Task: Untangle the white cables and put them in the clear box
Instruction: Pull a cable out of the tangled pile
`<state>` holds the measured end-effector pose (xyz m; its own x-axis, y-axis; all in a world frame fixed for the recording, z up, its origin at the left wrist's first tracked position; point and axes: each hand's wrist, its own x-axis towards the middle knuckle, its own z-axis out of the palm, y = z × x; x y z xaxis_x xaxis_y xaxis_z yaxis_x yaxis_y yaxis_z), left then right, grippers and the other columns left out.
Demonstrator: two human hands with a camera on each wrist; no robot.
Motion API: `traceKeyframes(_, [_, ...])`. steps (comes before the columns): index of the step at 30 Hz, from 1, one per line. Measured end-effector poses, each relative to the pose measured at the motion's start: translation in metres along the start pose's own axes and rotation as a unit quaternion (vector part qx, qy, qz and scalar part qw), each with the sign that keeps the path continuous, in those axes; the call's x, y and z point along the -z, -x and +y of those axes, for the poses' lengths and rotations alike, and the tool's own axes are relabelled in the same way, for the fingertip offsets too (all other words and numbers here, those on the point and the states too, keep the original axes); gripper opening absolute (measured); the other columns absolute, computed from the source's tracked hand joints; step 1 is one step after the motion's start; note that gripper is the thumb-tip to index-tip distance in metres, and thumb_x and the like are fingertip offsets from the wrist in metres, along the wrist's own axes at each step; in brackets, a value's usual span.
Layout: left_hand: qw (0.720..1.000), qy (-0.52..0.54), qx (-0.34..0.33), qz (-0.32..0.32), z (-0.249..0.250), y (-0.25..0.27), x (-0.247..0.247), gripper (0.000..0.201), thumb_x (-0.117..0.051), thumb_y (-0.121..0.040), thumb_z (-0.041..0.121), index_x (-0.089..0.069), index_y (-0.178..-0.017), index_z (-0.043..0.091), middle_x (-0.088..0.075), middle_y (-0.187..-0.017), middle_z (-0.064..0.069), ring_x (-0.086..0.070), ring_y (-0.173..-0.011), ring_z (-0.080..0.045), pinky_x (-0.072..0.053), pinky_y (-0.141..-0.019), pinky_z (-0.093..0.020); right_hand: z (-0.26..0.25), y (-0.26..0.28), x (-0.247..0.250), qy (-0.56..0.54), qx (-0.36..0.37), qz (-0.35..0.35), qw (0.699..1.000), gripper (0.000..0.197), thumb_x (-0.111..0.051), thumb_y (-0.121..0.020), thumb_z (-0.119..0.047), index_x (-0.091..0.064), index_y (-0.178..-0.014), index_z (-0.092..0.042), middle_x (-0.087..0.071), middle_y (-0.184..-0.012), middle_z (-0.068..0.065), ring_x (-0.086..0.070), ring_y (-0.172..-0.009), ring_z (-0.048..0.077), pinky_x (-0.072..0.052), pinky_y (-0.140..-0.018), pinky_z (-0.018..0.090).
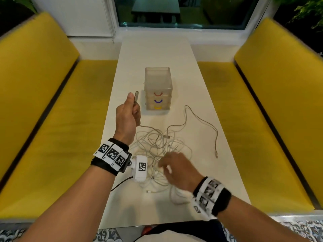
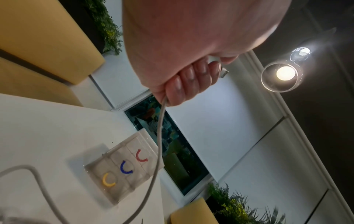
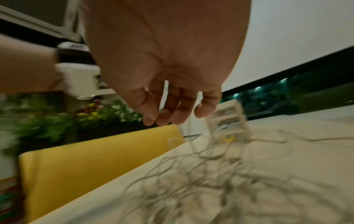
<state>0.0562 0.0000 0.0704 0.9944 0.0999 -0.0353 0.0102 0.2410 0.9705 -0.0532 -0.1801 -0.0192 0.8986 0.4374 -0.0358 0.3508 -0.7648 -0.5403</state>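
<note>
Both my forearms bare, no sleeves. Each wrist: black strap (image 1: 103, 163) carrying a row of white tiles printed with black square markers. Left wrist (image 1: 113, 152) also carries a white camera housing (image 1: 139, 169), one marker on top, thin black cable trailing.

White cables (image 1: 157, 147) on a white table (image 1: 201, 172) | clear box (image 1: 158, 84), red, blue, yellow handles | yellow benches (image 1: 262, 119)

place: café-style booth | cues: yellow benches (image 1: 52, 105), white table (image 1: 153, 49), window (image 1: 183, 11), plants (image 3: 57, 125)
</note>
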Motion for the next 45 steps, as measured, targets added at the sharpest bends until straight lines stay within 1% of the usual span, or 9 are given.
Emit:
traceKeyframes(6, [1.0,-0.018,0.008,-0.005,-0.01,0.005,0.0,0.048,-0.042,-0.095,0.05,-0.034,-0.055,0.023,-0.024,-0.052,0.008,-0.017,-0.047,-0.011,-0.015,-0.044,-0.024,-0.028,0.011,-0.069,0.272,0.052,-0.227,0.934,0.025,-0.063,-0.087,-0.022,-0.067,-0.108,-0.008,-0.065,-0.109,0.015,-0.054,-0.108,0.035,-0.031,-0.101,0.054])
traceKeyframes(14, [1.0,0.005,0.016,-0.016,-0.013,0.009,0.01,0.042,-0.038,-0.101,0.035,-0.039,-0.062,0.019,-0.025,-0.052,0.006,-0.017,-0.049,-0.012,-0.015,-0.046,-0.027,-0.011,0.007,-0.069,0.325,0.049,-0.215,0.92,0.017,-0.058,-0.089,-0.01,-0.066,-0.103,-0.005,-0.069,-0.103,0.015,-0.055,-0.107,0.036,-0.027,-0.106,0.058])
traceKeyframes(20, [0.999,0.006,0.008,-0.032,-0.013,0.008,0.013,0.026,-0.039,-0.089,0.022,-0.045,-0.064,0.015,-0.028,-0.054,0.002,-0.02,-0.05,-0.015,-0.018,-0.049,-0.03,-0.013,-0.01,-0.007,-0.074,-0.022,-0.055,0.995,0.01,-0.052,-0.092,-0.021,-0.059,-0.087,-0.025,-0.071,-0.081,-0.004,-0.067,-0.076,0.018,-0.049,-0.082,0.034])
traceKeyframes(25, [0.998,-0.04,-0.008,-0.057,-0.014,0.008,-0.004,0.033,-0.039,-0.101,0.014,-0.057,-0.074,0.008,-0.036,-0.058,-0.003,-0.03,-0.056,-0.017,-0.028,-0.053,-0.031,-0.018,-0.048,0.072,-0.359,-0.077,0.145,0.919,0.012,-0.056,-0.092,0.004,-0.063,-0.088,-0.004,-0.068,-0.068,0.009,-0.062,-0.057,0.02,-0.052,-0.058,0.027])
traceKeyframes(28, [0.993,-0.075,-0.038,-0.08,-0.016,0.012,-0.016,0.032,-0.042,-0.105,0.013,-0.067,-0.085,0.006,-0.042,-0.062,-0.009,-0.038,-0.059,-0.02,-0.035,-0.056,-0.027,-0.023,-0.066,0.097,-0.413,-0.089,0.211,0.881,0.007,-0.058,-0.095,0.004,-0.063,-0.091,0.003,-0.066,-0.068,0.011,-0.059,-0.048,0.019,-0.047,-0.05,0.024])
traceKeyframes(31, [0.99,-0.097,-0.059,-0.085,-0.017,0.017,-0.024,0.027,-0.046,-0.105,0.008,-0.069,-0.093,0.003,-0.05,-0.065,-0.013,-0.046,-0.061,-0.02,-0.041,-0.058,-0.024,-0.026,-0.076,0.107,-0.417,-0.096,0.246,0.87,0.013,-0.06,-0.095,-0.002,-0.066,-0.085,-0.007,-0.068,-0.071,0.009,-0.06,-0.05,0.019,-0.047,-0.052,0.029])
traceKeyframes(36, [0.994,-0.07,-0.044,-0.076,-0.023,0.02,-0.029,0.022,-0.054,-0.102,0.007,-0.076,-0.105,0.008,-0.068,-0.083,-0.014,-0.064,-0.081,-0.029,-0.054,-0.072,-0.033,-0.028,-0.082,0.108,-0.44,-0.105,0.267,0.851,0.018,-0.065,-0.092,-0.004,-0.067,-0.077,-0.013,-0.07,-0.071,0.007,-0.058,-0.052,0.02,-0.045,-0.049,0.028])
traceKeyframes(39, [0.996,-0.059,-0.033,-0.051,-0.024,0.022,-0.032,0.021,-0.056,-0.101,0.008,-0.075,-0.108,0.011,-0.075,-0.096,-0.011,-0.069,-0.089,-0.02,-0.057,-0.076,-0.03,-0.026,-0.083,0.105,-0.449,-0.109,0.255,0.849,0.008,-0.071,-0.09,-0.006,-0.069,-0.083,-0.007,-0.072,-0.073,0.016,-0.058,-0.051,0.018,-0.047,-0.051,0.028])
traceKeyframes(45, [0.999,-0.034,-0.014,-0.028,-0.022,0.02,-0.038,0.02,-0.058,-0.101,0.011,-0.078,-0.1,0.011,-0.077,-0.108,-0.008,-0.071,-0.09,-0.023,-0.058,-0.082,-0.038,-0.026,-0.082,0.097,-0.454,-0.098,0.246,0.851,0.007,-0.072,-0.089,-0.002,-0.067,-0.085,0.001,-0.067,-0.062,0.008,-0.058,-0.05,0.017,-0.05,-0.048,0.03])
